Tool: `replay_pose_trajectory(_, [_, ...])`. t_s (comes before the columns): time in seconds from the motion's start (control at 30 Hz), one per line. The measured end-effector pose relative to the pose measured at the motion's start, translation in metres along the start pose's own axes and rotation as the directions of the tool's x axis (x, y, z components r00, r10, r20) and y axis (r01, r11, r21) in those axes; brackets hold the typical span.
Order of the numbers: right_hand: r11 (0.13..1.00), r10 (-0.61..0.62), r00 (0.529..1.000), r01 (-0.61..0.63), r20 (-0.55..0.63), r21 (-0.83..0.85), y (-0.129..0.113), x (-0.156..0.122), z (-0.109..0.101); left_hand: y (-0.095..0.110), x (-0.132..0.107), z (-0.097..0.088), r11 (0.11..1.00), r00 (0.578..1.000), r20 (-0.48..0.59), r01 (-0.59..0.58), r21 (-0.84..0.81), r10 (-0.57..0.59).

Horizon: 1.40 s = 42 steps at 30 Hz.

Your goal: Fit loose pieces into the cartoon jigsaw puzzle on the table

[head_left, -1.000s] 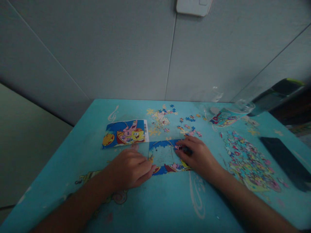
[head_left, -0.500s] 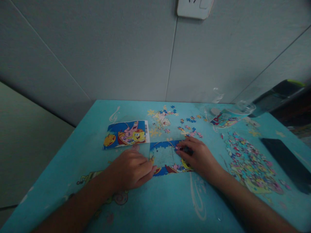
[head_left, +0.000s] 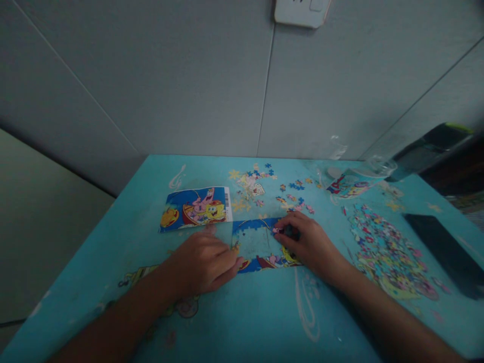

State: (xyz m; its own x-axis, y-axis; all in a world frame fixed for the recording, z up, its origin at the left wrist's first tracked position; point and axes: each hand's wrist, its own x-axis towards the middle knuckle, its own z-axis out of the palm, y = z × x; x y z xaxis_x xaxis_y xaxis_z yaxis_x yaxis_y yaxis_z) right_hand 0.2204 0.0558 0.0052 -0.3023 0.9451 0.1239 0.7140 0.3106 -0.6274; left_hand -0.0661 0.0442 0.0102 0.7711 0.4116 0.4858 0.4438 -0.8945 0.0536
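A partly assembled jigsaw puzzle (head_left: 260, 263) lies on the table, its blue border and lower strip joined around a bare middle. My right hand (head_left: 304, 237) is at its upper right, thumb and forefinger pinching a small pink-and-dark puzzle piece (head_left: 279, 230) against the border. My left hand (head_left: 209, 259) lies at the left edge with its fingers curled and closed. Its fingertips touch the puzzle's side, and whatever they may hold is hidden. Behind the left hand is a cartoon picture packet (head_left: 196, 207) showing a similar scene.
Loose puzzle pieces (head_left: 297, 185) lie scattered behind the puzzle. At the right is a large pile of mixed pieces (head_left: 389, 257), with a dark flat object (head_left: 442, 252) beside it. A clear cartoon-printed container (head_left: 357, 181) lies at the back right. The wall (head_left: 204, 101) borders the table's far edge.
Hardly anything differs. Both hands keep their places at the puzzle, the right one still pinching its piece; the whole view has shifted very slightly.
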Motion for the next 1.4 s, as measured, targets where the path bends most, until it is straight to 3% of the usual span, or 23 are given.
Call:
replay_pose_trajectory(0.2, [0.999, 0.015, 1.0, -0.014, -0.004, 0.052, -0.003, -0.001, -0.001, -0.001, 0.001, -0.001, 1.0, 1.0, -0.002, -0.003, -0.003, 0.003])
replay_pose_trajectory(0.4, [0.986, 0.102, 0.994, -0.107, 0.038, 0.13, -0.005, -0.002, -0.001, -0.001, 0.001, -0.001, 1.0, 1.0, 0.003, 0.002, -0.006, -0.002])
replay_pose_trajectory(0.63, [0.942, 0.168, 0.978, -0.195, 0.121, 0.275, -0.021, -0.006, -0.019, -0.002, 0.0, -0.001, 1.0, 1.0, 0.024, 0.003, 0.006, -0.003])
replay_pose_trajectory(0.77, [0.928, 0.145, 0.965, -0.21, 0.22, 0.308, -0.03, -0.01, -0.023, -0.001, 0.001, -0.002, 1.0, 1.0, 0.025, 0.012, 0.024, -0.013])
replay_pose_trajectory(0.97, [0.934, 0.103, 0.959, -0.184, 0.262, 0.307, -0.03, -0.012, -0.021, 0.0, 0.0, -0.002, 1.0, 1.0, 0.025, 0.012, 0.019, -0.013])
replay_pose_trajectory(1.2, [0.942, 0.121, 0.969, -0.181, 0.216, 0.284, -0.022, -0.013, -0.016, -0.001, 0.0, -0.002, 1.0, 0.999, 0.031, 0.012, 0.025, -0.012])
replay_pose_trajectory(1.4, [0.971, 0.075, 0.99, -0.1, 0.119, 0.217, -0.018, -0.013, -0.019, -0.001, 0.0, -0.002, 1.0, 0.999, 0.047, 0.004, 0.023, -0.005])
